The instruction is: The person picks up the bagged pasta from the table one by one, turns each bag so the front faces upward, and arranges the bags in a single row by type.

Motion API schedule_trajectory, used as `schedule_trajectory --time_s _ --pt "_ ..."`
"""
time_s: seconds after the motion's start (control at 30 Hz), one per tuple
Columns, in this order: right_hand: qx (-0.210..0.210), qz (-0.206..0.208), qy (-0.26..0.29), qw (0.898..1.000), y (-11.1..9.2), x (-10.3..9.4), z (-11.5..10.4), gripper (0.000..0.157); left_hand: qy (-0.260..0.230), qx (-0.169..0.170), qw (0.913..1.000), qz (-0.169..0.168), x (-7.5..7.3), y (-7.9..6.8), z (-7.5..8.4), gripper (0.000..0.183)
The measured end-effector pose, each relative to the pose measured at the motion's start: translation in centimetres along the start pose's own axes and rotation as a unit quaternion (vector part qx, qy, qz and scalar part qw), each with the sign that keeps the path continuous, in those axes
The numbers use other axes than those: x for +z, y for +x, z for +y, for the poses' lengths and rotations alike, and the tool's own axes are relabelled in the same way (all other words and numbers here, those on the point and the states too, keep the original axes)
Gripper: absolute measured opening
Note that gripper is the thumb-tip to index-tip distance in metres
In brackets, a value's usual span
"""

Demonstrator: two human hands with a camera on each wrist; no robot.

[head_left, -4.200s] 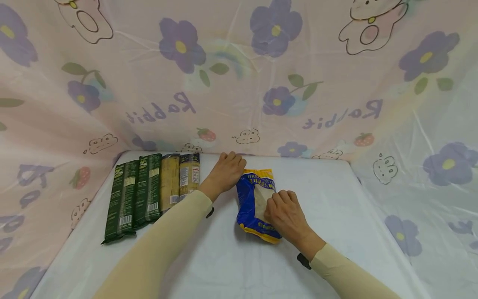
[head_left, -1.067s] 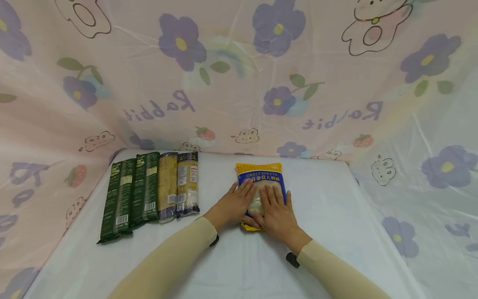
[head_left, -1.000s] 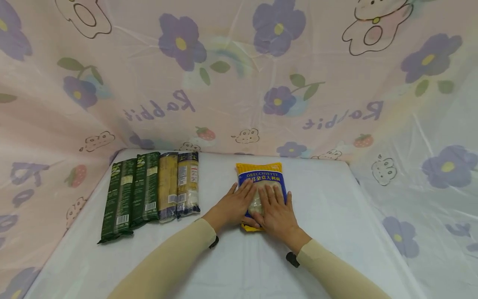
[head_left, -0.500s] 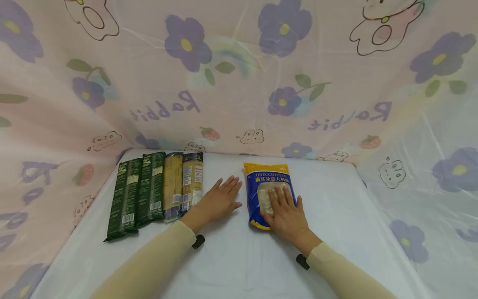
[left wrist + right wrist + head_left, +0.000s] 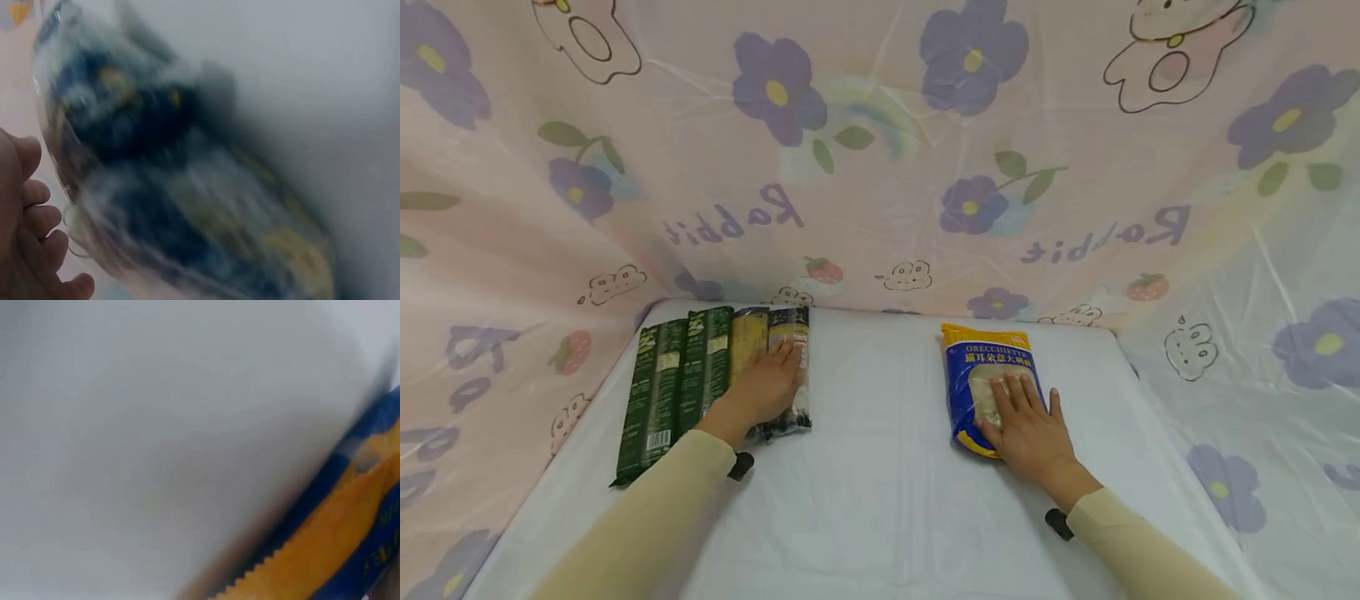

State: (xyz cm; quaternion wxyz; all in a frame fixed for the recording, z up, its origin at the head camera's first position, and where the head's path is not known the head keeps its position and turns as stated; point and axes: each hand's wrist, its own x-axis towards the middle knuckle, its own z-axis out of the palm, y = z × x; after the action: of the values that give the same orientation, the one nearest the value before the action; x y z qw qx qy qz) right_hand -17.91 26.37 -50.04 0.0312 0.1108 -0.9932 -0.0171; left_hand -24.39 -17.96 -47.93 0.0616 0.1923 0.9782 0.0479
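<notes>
My right hand [image 5: 1028, 425] lies with straight fingers on the front of a blue and yellow bag of orecchiette [image 5: 992, 354], right of the middle of the white-covered table. The bag's yellow crimped end [image 5: 300, 569] shows in the right wrist view, where that hand's fingers are hidden. My left hand [image 5: 763, 387] is over two clear packs of long pasta, a yellowish one [image 5: 747, 333] and one with a navy label [image 5: 802, 408], its fingers extended across them. Blurred in the left wrist view, a navy and clear pack [image 5: 144, 194] is beside the fingers [image 5: 44, 219].
Two long green packs, the outer one [image 5: 651, 392] and the inner one [image 5: 706, 358], lie left of the clear packs. White cloth [image 5: 880, 467] covers the table between my arms. A printed curtain [image 5: 865, 192] hangs along the back and both sides.
Both hands were on the orecchiette bag. My left hand has left it and moved left over the clear packs. The bag has slid right under my right hand.
</notes>
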Motion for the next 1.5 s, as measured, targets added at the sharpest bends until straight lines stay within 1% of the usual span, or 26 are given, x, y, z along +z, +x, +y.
schedule_trajectory --time_s 0.1,0.3,0.47,0.6,0.7,0.77,0.9,0.97,1.07,1.2,1.37,1.5 --pt "0.009 -0.009 0.0 1.0 -0.3 0.1 2.2 0.077 -0.012 -0.014 0.9997 -0.014 -0.2 -0.2 -0.6 0.064" --pt "0.02 -0.026 -0.007 0.999 -1.1 0.1 6.2 0.079 -0.023 -0.013 0.9994 -0.024 -0.2 -0.4 -1.2 0.066" --pt "0.024 -0.039 -0.012 0.999 -1.9 -0.2 8.6 0.08 -0.027 -0.013 0.9987 -0.042 0.0 -0.3 -1.4 0.066" --pt "0.028 -0.046 -0.012 0.998 -2.4 -0.5 10.0 0.081 -0.03 -0.01 0.9984 -0.047 0.2 -0.1 -1.5 0.067" --pt "0.03 -0.044 -0.01 0.999 -2.6 -0.7 10.5 0.08 -0.03 -0.008 0.9982 -0.052 0.2 0.0 -1.6 0.068" --pt "0.036 -0.045 0.003 0.998 -2.5 -0.7 10.6 0.08 -0.029 -0.01 0.9979 -0.056 0.3 0.0 -1.6 0.068" --pt "0.057 -0.047 0.047 0.996 -2.1 -0.2 9.9 0.087 -0.027 -0.013 0.9978 -0.059 0.2 0.0 -1.7 0.068" --pt "0.068 -0.046 0.06 0.995 -2.0 0.0 9.6 0.091 -0.023 -0.013 0.998 -0.058 0.1 0.0 -1.8 0.068" --pt "0.076 -0.041 0.051 0.995 -1.9 0.1 9.5 0.091 -0.015 -0.01 0.9982 -0.058 0.0 0.0 -1.9 0.069" --pt "0.076 -0.036 0.031 0.996 -2.0 0.1 10.2 0.089 -0.023 -0.009 0.9981 -0.056 -0.2 0.0 -2.1 0.071" --pt "0.08 -0.048 0.029 0.995 -2.4 0.0 11.4 0.089 -0.034 -0.004 0.9976 -0.061 -0.2 0.2 -2.6 0.073" --pt "0.074 -0.06 0.034 0.995 -2.6 -0.2 11.8 0.09 -0.033 -0.002 0.9969 -0.071 -0.3 0.4 -3.1 0.069"
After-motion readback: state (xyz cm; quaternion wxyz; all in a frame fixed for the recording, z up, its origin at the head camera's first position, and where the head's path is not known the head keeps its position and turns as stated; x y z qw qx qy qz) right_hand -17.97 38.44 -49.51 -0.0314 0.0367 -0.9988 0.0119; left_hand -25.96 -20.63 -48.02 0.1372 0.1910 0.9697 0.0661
